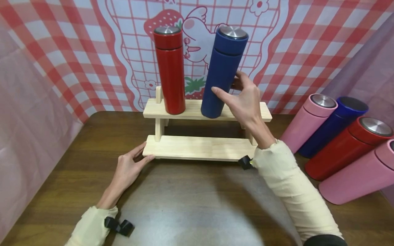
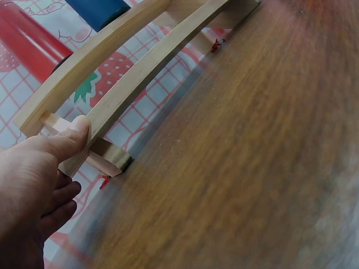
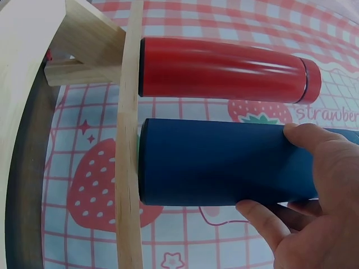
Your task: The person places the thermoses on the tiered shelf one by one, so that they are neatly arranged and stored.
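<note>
My right hand (image 1: pixel 246 99) grips a blue thermos bottle (image 1: pixel 223 71) around its middle, thumb in front and fingers behind. The bottle leans slightly to the right in the head view, its base at the upper shelf of a two-tier wooden rack (image 1: pixel 197 148). To its left a red thermos bottle (image 1: pixel 170 75) stands upright on that same shelf. My left hand (image 1: pixel 129 169) pinches the left end of the rack's lower shelf; in the left wrist view the thumb (image 2: pixel 77 131) lies on top of the board and the fingers are beneath.
At the right of the table (image 1: pixel 184 205) stand a pink bottle (image 1: pixel 307 119), a dark blue bottle (image 1: pixel 332 126), a red bottle (image 1: pixel 344 150) and another pink bottle (image 1: pixel 360 177). A checked cloth (image 1: pixel 67 44) with strawberry prints hangs behind the rack.
</note>
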`<state>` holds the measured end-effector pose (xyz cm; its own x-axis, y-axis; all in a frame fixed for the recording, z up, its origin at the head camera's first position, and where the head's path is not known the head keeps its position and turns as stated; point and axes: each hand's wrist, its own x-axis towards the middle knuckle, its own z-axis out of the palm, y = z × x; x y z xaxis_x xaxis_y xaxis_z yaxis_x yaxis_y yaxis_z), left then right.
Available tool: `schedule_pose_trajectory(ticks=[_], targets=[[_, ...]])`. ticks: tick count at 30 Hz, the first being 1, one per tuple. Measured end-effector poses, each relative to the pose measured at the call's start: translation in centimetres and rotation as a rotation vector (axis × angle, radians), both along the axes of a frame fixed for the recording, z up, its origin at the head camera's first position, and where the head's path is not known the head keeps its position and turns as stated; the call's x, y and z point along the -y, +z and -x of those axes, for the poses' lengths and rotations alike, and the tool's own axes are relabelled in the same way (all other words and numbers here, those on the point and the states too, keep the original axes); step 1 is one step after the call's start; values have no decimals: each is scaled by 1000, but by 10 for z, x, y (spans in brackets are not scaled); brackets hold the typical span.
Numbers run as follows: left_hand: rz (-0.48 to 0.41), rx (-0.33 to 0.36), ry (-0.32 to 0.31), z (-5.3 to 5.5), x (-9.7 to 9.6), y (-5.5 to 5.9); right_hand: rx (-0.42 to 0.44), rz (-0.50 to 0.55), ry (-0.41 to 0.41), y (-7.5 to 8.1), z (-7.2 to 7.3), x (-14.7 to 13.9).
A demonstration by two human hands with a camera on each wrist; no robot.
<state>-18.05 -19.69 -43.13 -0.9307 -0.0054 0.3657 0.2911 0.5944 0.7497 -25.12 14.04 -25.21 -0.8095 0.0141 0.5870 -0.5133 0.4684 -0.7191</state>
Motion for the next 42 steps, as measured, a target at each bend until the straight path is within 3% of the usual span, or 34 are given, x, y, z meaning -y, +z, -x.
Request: schedule_pose_trajectory(ticks=[10, 18, 28, 35, 42], targets=[[-13, 9, 4, 0, -1, 1, 15, -34, 19, -1, 10, 6], [-13, -1, 2, -1, -1, 0, 26, -75, -19, 0, 16, 11], [-16, 0, 0, -1, -2, 0, 41, -49, 11, -3, 20, 9], [-13, -1, 1, -1, -2, 0, 73, -56, 60, -11, 16, 5], [-14, 2, -1, -1, -1, 1, 83, -65, 60, -17, 7, -3]])
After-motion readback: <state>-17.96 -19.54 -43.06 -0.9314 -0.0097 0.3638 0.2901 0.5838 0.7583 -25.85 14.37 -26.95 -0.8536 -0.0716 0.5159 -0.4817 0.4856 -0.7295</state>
